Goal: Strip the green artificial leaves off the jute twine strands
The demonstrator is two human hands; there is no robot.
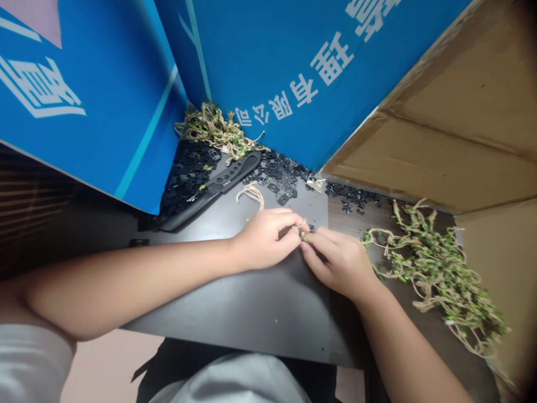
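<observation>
Over the dark grey tabletop (pixel 235 313), 2 bare hands work close together near its far edge. Left hand (pixel 266 239) has thumb and fingertips pressed together, pinching a thin jute strand with small green leaves (pixel 302 234). Right hand (pixel 335 266) closes on the same spot, fingers bunched, with the exact grip partly hidden. Small black plastic piece (pixel 311 228) sits at the pinch; cannot tell if it is held. Step in hand looks like fine fingerwork on the strand end, and next move seems to call for a firm, steady pinch.

Beyond the tabletop lie heaps of small black plastic pieces (pixel 188 179) and a long black knife-shaped plastic tool (pixel 226 183), its tiny white lettering unreadable. Loose tan twine loop (pixel 251 196) rests on the tabletop, and a large bundle of leafy jute twine (pixel 436 274) lies right of it. Blue cardboard panel (pixel 302 73) past the tabletop shows upside-down white characters, 理有限公司.
</observation>
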